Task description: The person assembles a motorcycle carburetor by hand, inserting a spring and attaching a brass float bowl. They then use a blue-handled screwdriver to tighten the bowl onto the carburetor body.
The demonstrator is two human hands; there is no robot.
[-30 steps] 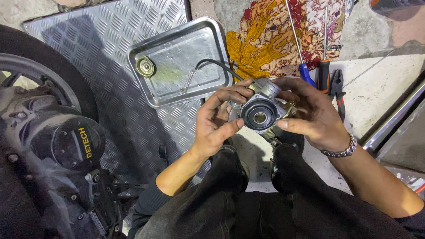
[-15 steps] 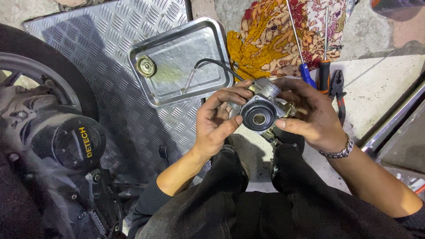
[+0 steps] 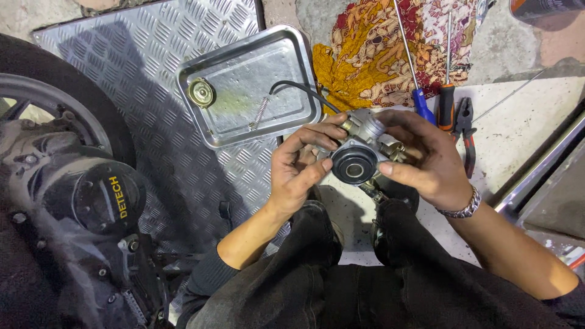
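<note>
Both hands hold a small grey metal carburetor (image 3: 359, 152) with a round dark opening facing me, above my knees. My left hand (image 3: 298, 167) grips its left side, thumb under the round opening and fingers over the top. My right hand (image 3: 423, 161), with a metal bracelet at the wrist, wraps the right side. A black hose runs from the carburetor toward a shallow metal tray (image 3: 286, 55) just beyond.
The tray holds a round brass cap (image 3: 201, 92) and a small spring (image 3: 260, 113). It rests on a diamond-plate sheet (image 3: 140, 55). A motorcycle wheel and engine (image 3: 79, 195) stand at the left. Screwdrivers (image 3: 420, 91), pliers (image 3: 466, 125) and a patterned cloth (image 3: 378, 55) lie at the upper right.
The carburetor and both hands have barely shifted; the left fingers have adjusted slightly on its top.
</note>
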